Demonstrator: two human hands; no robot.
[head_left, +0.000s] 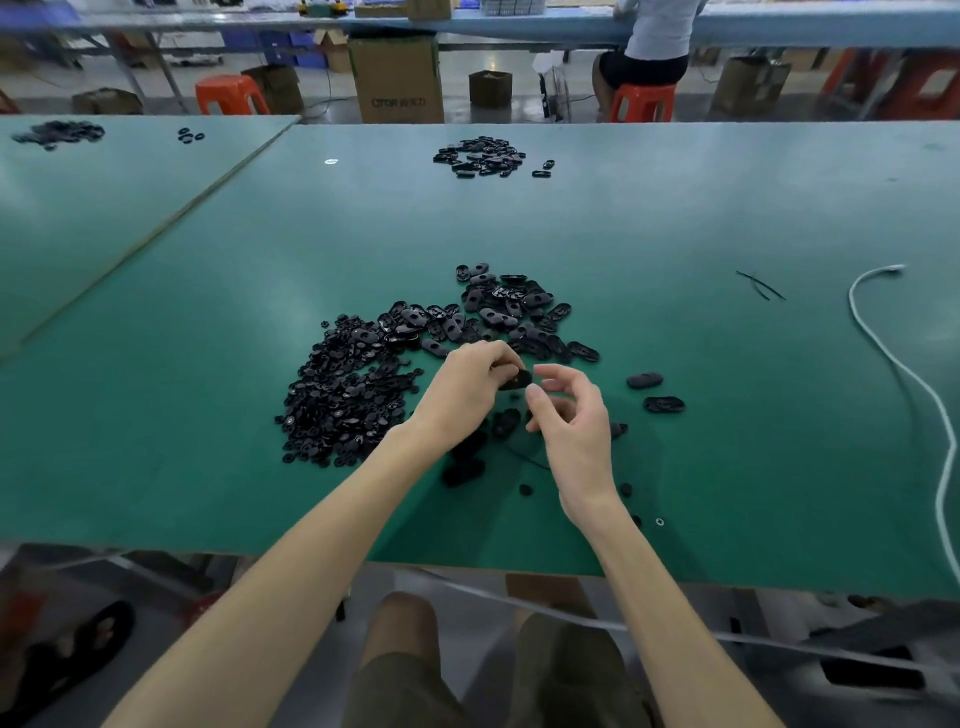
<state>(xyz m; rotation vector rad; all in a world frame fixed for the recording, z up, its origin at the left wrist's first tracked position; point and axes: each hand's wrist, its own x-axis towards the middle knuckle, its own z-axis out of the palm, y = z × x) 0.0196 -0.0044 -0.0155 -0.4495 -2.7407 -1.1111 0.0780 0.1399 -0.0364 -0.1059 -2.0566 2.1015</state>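
1. The shell (518, 378) is pinched in the left hand's (467, 389) fingertips, just above the table (208, 493).
2. The right hand (574, 421) is curled beside it; whether anything tiny is pinched can't be told.
3. If it's pressed off-centre, the shell could get flicked into the pile (337, 400).

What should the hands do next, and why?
Probably bring the right hand across to the shell and steady its free end. The left hand pinches the shell above the table, and the right fingers curl just beside it; whether they hold a part is unclear.
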